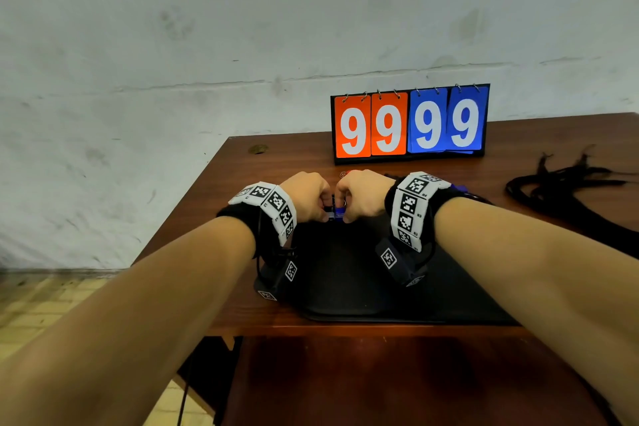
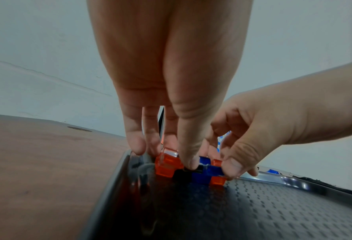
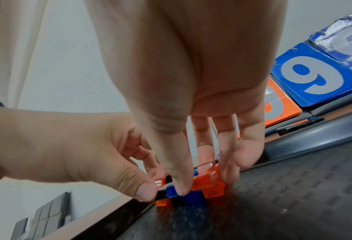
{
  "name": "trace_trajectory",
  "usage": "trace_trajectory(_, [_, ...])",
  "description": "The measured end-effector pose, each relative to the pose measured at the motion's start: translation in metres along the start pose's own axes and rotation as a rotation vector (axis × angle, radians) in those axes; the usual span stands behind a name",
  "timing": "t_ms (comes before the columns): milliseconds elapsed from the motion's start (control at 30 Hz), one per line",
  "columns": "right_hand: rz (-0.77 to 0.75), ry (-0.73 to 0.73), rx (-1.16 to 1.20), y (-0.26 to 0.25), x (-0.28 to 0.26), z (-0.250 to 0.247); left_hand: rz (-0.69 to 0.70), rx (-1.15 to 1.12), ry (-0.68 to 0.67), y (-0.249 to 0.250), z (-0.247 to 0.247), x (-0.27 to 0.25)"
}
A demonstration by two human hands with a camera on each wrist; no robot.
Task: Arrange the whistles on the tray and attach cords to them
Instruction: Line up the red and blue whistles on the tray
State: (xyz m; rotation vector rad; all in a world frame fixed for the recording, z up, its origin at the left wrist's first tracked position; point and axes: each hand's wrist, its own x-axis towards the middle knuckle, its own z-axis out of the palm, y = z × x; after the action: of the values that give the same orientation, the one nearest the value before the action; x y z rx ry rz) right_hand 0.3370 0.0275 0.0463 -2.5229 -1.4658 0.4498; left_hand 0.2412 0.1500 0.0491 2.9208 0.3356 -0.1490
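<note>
The whistles (image 2: 191, 168) sit in a tight bunch at the far end of the black tray (image 2: 273, 211). They are orange, blue and black, and they touch each other. The left hand (image 1: 306, 195) pinches the black one between thumb and fingers. The right hand (image 1: 363, 194) pinches the blue one next to it. Both hands are close together, almost touching.

I think this is the arranging step. The whistles look like they are being lined up, and no cord is on them yet. Next, the hands need a cord from the dark pile of cords (image 1: 567, 183), which lies well off to the right on the table (image 1: 214, 211).

The bunch is right by the tray's far rim, so there is little room behind it. The score board (image 1: 409, 123) stands just past that. The near part of the tray has lots of room.
</note>
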Motion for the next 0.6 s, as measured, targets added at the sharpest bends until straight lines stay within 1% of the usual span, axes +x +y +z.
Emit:
trace_trajectory(167, [0.003, 0.018, 0.008, 0.001, 0.002, 0.0, -0.008, -0.015, 0.005, -0.002, 0.001, 0.002])
trace_trajectory(300, [-0.001, 0.039, 0.026, 0.004, -0.001, 0.0, -0.019, -0.072, 0.018, -0.005, 0.001, 0.001])
trace_trajectory(433, [0.01, 0.118, 0.094, 0.008, -0.016, -0.01, -0.049, -0.112, 0.069, -0.006, -0.005, -0.006])
trace_trajectory(600, [0.08, 0.156, 0.186, 0.02, -0.045, -0.031, -0.104, -0.16, 0.128, 0.006, -0.022, -0.017])
